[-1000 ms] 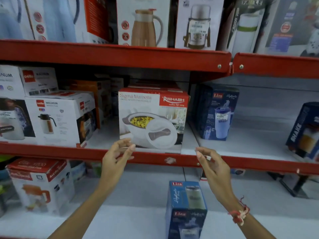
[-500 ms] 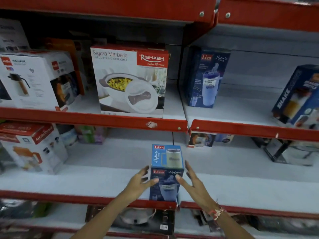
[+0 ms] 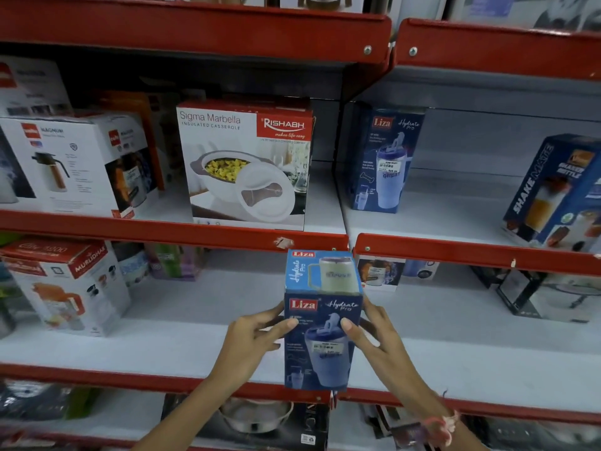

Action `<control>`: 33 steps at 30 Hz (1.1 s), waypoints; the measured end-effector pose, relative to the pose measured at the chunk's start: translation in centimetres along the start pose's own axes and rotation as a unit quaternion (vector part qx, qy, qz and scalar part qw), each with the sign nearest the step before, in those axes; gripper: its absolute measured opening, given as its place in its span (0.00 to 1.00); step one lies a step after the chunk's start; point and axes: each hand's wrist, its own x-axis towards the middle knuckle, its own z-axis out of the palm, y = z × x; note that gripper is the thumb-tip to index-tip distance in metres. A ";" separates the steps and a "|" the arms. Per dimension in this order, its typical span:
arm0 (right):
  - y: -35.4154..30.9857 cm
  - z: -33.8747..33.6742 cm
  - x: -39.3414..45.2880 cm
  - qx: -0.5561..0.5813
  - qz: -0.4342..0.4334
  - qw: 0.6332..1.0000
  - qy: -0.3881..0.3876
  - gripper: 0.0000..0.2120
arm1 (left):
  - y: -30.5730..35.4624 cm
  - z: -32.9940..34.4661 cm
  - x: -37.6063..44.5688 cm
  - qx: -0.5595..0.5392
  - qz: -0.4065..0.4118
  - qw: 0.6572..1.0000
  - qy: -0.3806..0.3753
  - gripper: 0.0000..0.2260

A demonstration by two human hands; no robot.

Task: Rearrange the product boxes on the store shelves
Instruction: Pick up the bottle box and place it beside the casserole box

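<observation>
A tall blue Liza Hydrate Pro box stands upright at the front edge of the lower white shelf. My left hand grips its left side and my right hand grips its right side, thumbs pressed on the front face. A second blue Liza box stands on the shelf above, at the left end of the right bay. The white and red Rishabh casserole box sits on the same upper shelf, left of the divider.
White Cello flask boxes fill the upper shelf's left. A Murlidhar box sits at lower left. A blue Shake Mate box leans at upper right. Red shelf lips run across. Small boxes stand behind the held box.
Both hands dropped from the casserole box's shelf to the lower shelf and closed on the sides of the blue Liza box. The view tilted downward.
</observation>
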 end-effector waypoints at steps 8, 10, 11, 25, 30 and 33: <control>-7.4 -1.9 -1.5 -0.002 -0.103 0.995 0.002 0.37 | 9.0 -0.3 -2.1 -0.023 0.121 0.991 0.054 0.18; -8.6 -2.6 -1.0 0.009 -0.107 0.994 -0.002 0.37 | 9.7 0.1 -1.2 -0.032 0.149 0.987 0.049 0.16; -10.0 -2.7 -0.2 0.029 -0.096 0.995 -0.012 0.36 | 10.9 0.3 -0.7 -0.039 0.161 0.985 0.043 0.16; -17.3 -6.5 3.7 0.012 -0.189 0.981 0.043 0.36 | 18.4 0.1 3.5 -0.098 0.246 0.964 -0.036 0.22; -16.7 -9.2 5.5 0.008 -0.196 0.980 0.044 0.37 | 18.7 2.5 5.7 -0.110 0.249 0.962 -0.039 0.20; -16.1 -11.4 7.5 0.002 -0.200 0.979 0.039 0.37 | 18.4 4.3 8.1 -0.108 0.245 0.963 -0.032 0.22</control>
